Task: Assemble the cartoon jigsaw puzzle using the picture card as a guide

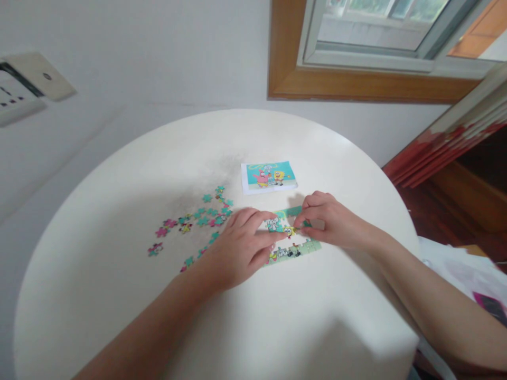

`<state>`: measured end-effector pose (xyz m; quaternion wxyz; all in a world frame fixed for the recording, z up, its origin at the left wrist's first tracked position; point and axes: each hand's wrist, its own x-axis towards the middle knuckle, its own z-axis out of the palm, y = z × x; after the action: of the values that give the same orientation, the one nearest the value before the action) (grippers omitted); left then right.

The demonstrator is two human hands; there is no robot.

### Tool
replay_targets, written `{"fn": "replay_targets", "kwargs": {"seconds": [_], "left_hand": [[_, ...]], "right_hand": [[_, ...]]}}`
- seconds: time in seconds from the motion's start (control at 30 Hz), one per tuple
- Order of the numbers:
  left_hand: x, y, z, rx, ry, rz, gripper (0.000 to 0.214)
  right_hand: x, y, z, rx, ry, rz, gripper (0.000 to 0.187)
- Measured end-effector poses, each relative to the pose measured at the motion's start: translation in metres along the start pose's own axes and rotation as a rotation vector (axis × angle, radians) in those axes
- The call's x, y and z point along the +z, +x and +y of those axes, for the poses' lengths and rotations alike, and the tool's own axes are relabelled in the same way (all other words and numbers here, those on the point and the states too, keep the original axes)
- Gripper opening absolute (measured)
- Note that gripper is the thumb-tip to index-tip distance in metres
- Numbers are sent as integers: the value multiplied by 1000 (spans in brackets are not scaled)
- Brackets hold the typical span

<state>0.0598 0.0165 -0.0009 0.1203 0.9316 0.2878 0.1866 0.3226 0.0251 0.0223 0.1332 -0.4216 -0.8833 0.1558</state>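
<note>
Both nearly closed, left hand (241, 248) and right hand (328, 221) pinch pieces (291, 230) on the puzzle (296, 250).

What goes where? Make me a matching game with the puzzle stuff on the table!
Things
1. loose pieces
2. picture card
3. puzzle
4. window

Places
A. touched by the left hand and the right hand
B. up in the wall
C. on the table, past the puzzle, toward the wall
D. scattered left of the left hand

Pairs: 1-D, 2-C, 3-A, 4-B
</note>
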Motion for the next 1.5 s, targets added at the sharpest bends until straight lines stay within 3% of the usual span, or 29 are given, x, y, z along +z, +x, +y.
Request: {"fn": "replay_targets", "kwargs": {"seconds": [0.43,0.63,1.17,1.5], "left_hand": [[0,1,0,6,2,21,37],[-2,1,-2,20,2,25,39],[0,2,-1,28,23,12,38],[-1,4,1,58,38,-24,37]], "right_hand": [[-2,0,3,-42,46,41,16],[-10,-3,12,17,20,79,17],[-24,-13,18,139,-42,-119,14],[-22,-12,17,110,21,-115,15]]}}
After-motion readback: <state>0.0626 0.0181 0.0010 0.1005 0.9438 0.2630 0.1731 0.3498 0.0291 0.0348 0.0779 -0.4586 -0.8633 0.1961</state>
